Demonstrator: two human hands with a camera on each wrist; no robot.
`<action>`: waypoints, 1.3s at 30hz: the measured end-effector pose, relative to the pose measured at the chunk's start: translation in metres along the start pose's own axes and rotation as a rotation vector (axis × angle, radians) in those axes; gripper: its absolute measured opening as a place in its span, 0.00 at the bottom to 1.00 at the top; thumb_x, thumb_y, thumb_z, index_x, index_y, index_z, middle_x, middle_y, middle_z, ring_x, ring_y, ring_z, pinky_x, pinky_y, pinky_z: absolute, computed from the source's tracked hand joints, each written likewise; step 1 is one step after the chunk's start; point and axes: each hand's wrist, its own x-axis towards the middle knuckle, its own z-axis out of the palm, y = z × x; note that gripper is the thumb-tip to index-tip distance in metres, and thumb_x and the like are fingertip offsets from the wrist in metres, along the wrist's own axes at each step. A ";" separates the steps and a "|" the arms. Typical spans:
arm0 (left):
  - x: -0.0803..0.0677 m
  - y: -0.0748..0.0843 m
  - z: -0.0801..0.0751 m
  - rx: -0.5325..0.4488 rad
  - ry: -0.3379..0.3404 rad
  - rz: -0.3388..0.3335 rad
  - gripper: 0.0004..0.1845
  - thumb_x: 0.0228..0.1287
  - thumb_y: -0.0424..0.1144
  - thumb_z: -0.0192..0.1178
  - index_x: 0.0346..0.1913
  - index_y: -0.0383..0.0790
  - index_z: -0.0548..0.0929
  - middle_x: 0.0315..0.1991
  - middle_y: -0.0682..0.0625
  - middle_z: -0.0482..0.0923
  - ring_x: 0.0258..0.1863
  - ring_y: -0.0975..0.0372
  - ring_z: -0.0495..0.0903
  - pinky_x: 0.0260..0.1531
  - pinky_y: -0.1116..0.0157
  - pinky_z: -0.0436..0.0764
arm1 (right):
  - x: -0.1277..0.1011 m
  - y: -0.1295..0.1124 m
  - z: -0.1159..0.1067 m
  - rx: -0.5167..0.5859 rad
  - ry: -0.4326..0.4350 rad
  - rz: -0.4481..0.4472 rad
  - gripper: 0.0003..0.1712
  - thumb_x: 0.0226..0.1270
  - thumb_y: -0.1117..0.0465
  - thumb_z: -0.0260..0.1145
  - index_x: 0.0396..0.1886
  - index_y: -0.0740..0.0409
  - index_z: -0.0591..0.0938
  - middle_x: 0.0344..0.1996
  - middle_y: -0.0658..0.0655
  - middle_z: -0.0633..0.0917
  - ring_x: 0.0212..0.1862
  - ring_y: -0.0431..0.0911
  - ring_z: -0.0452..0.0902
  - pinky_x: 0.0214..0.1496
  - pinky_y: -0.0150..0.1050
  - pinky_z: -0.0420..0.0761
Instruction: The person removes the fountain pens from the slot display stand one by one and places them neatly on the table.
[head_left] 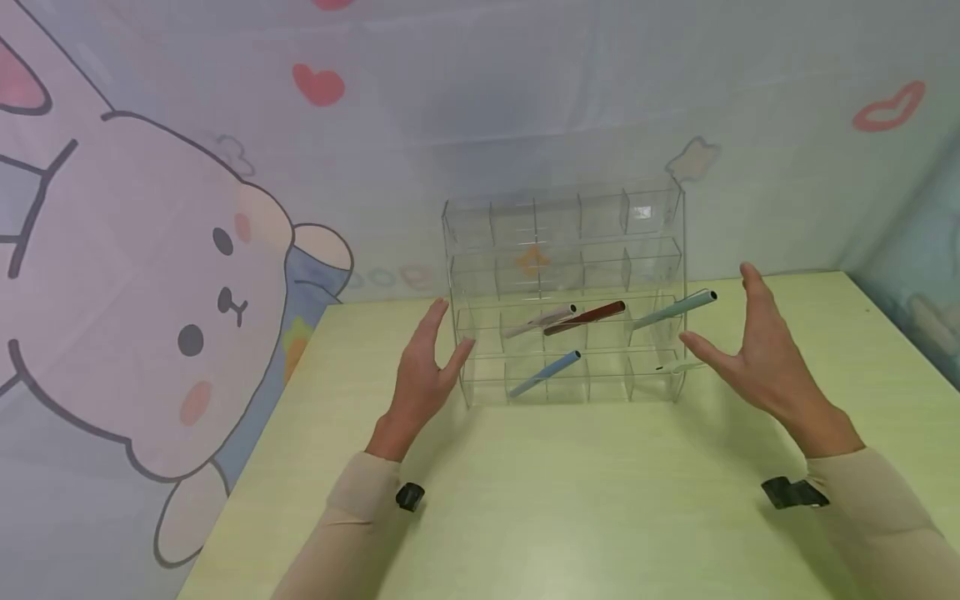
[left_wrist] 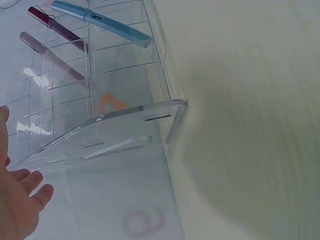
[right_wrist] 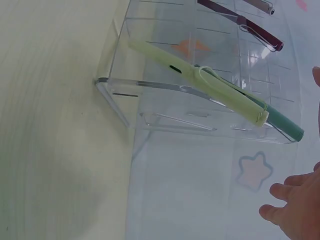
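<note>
— On the pale green tabletop [head_left: 570, 500], toward its far edge, what stands between the hands?

— A clear acrylic pen rack with rows of square compartments [head_left: 562, 287], upright, with its open cells facing the person. The left hand [head_left: 423, 371] hovers just beside its left wall, fingers straight and spread, holding nothing. The right hand [head_left: 750, 354] hovers near the right wall, also spread and empty, thumb pointing toward the rack.

— Do they touch it?

— Neither seems to; each stands a little apart from its side.

— And what sits in the rack?

— Four pens, all slanted in their cells. A pale pink pen [head_left: 542, 321] and a dark red pen [head_left: 585, 317] lie side by side in the second row from the bottom, near the middle. A light blue pen [head_left: 545, 373] sits in the bottom row, left of centre. A mint green pen with a darker teal end [head_left: 673, 309] pokes out at the right, close to the right hand's fingers.

— Behind it all?

— A cloth backdrop printed with a cartoon rabbit, hearts and lips [head_left: 150, 275].
</note>
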 end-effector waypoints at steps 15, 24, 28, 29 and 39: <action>0.008 -0.002 0.018 -0.161 -0.001 -0.092 0.31 0.73 0.44 0.61 0.73 0.35 0.68 0.73 0.38 0.63 0.74 0.50 0.61 0.68 0.48 0.66 | 0.005 -0.007 0.006 0.068 0.055 0.016 0.58 0.67 0.48 0.69 0.82 0.51 0.40 0.79 0.62 0.49 0.76 0.64 0.50 0.69 0.71 0.52; 0.008 -0.006 0.017 -0.211 -0.051 -0.171 0.24 0.75 0.45 0.59 0.69 0.41 0.74 0.67 0.40 0.73 0.57 0.41 0.79 0.57 0.48 0.78 | 0.007 -0.009 0.013 0.108 0.070 -0.006 0.59 0.66 0.50 0.71 0.82 0.53 0.40 0.79 0.61 0.49 0.74 0.64 0.56 0.69 0.70 0.54; 0.008 -0.006 0.016 -0.183 -0.050 -0.177 0.21 0.75 0.47 0.59 0.63 0.40 0.79 0.62 0.40 0.78 0.55 0.45 0.81 0.53 0.48 0.80 | 0.007 -0.010 0.015 0.113 0.077 -0.003 0.59 0.66 0.51 0.71 0.82 0.54 0.40 0.79 0.61 0.50 0.73 0.65 0.58 0.69 0.71 0.54; 0.007 -0.006 0.016 -0.180 -0.049 -0.180 0.20 0.75 0.47 0.58 0.62 0.40 0.80 0.61 0.41 0.79 0.55 0.46 0.82 0.53 0.49 0.81 | 0.007 -0.011 0.015 0.115 0.078 -0.002 0.59 0.66 0.51 0.71 0.82 0.54 0.40 0.79 0.61 0.50 0.73 0.65 0.59 0.69 0.71 0.54; 0.008 -0.007 0.020 -0.199 0.038 -0.164 0.12 0.77 0.34 0.54 0.56 0.38 0.82 0.20 0.40 0.83 0.39 0.48 0.88 0.37 0.55 0.84 | 0.005 -0.012 0.019 0.125 0.063 0.017 0.60 0.66 0.50 0.71 0.82 0.54 0.39 0.79 0.61 0.49 0.71 0.67 0.61 0.69 0.70 0.55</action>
